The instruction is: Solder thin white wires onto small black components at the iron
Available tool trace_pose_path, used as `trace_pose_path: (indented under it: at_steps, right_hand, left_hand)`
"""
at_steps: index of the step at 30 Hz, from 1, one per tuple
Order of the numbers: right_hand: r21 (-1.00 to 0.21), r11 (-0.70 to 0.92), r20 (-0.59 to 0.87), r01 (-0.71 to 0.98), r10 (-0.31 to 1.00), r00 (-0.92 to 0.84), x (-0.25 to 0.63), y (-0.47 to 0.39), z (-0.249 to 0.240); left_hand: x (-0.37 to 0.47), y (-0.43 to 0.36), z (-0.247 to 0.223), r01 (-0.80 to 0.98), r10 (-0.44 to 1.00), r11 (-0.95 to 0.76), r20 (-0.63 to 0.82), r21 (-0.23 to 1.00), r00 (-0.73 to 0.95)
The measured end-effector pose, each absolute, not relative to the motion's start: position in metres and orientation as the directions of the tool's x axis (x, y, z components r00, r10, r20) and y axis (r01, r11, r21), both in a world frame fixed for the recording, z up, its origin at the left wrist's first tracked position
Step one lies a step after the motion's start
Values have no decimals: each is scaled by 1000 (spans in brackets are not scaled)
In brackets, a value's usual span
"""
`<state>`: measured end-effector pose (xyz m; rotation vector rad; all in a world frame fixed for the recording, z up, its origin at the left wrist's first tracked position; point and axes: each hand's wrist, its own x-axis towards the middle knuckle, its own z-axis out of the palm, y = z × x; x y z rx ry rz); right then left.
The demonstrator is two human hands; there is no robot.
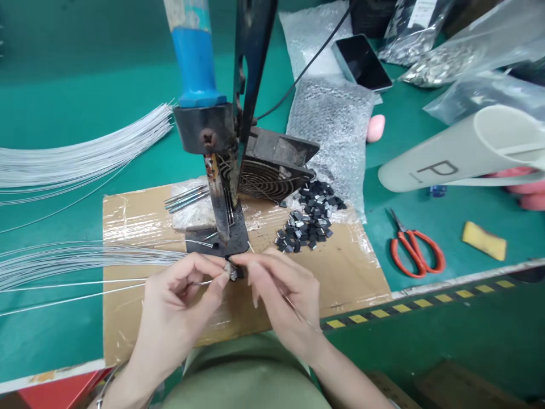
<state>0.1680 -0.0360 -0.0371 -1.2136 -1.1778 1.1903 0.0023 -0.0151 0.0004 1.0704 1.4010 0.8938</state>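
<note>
Left hand (185, 298) and right hand (285, 295) close together at the near edge

Green table (114, 79) spreads under everything, with a cardboard sheet (336, 275) lying along its near edge. White wires lie to the left in two bundles: the far bundle (85, 153) and the near bundle (85, 258), whose ends reach the left hand. On the right lies a pale tapered container (438, 153). Rising at the centre is a soldering iron (196, 65), blue-handled, its tip pointing down, just in front of a black fan (268, 177). To the fan's near right, small black pieces sit in a pile (313, 221). Farther right are red-handled scissors (419, 255), then a yellow sponge (484, 241).

Smallest is a metal-ended piece (233, 272), just nearer than the iron's tip. The left thumb and forefinger are pinched on it. The right hand is loosely curled around a thin strand (289, 302); whether its fingertips touch the piece, I cannot tell.
</note>
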Motion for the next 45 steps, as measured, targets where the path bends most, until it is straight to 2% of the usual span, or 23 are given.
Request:
trace_pose_path:
  at_steps: [3, 7, 16, 22, 29, 45]
  right_hand:
    - [-997, 16, 17, 76, 1000, 9, 172, -42, -39]
    - [-995, 12, 13, 102, 1000, 15, 176, -46, -39]
    - [-920, 201, 217, 336, 976, 8, 177, -31, -29]
    - [-944, 203, 216, 259, 976, 22, 173, -27, -28]
    - [-999, 40, 41, 28, 999, 14, 174, -30, -33]
    - [-999, 39, 38, -21, 998, 46, 172, -23, -30]
  left_hand:
    - [-3, -11, -4, 175, 952, 281, -297, 944, 73]
    - [-6, -9, -8, 215, 951, 280, -301, 936, 73]
    - [-4, -5, -4, 228, 958, 277, -287, 933, 10]
    - [-5, 1, -3, 251, 956, 278, -292, 927, 17]
    - [-2, 8, 1, 243, 958, 277, -286, 930, 4]
    - [1, 17, 6, 199, 962, 273, -272, 941, -32]
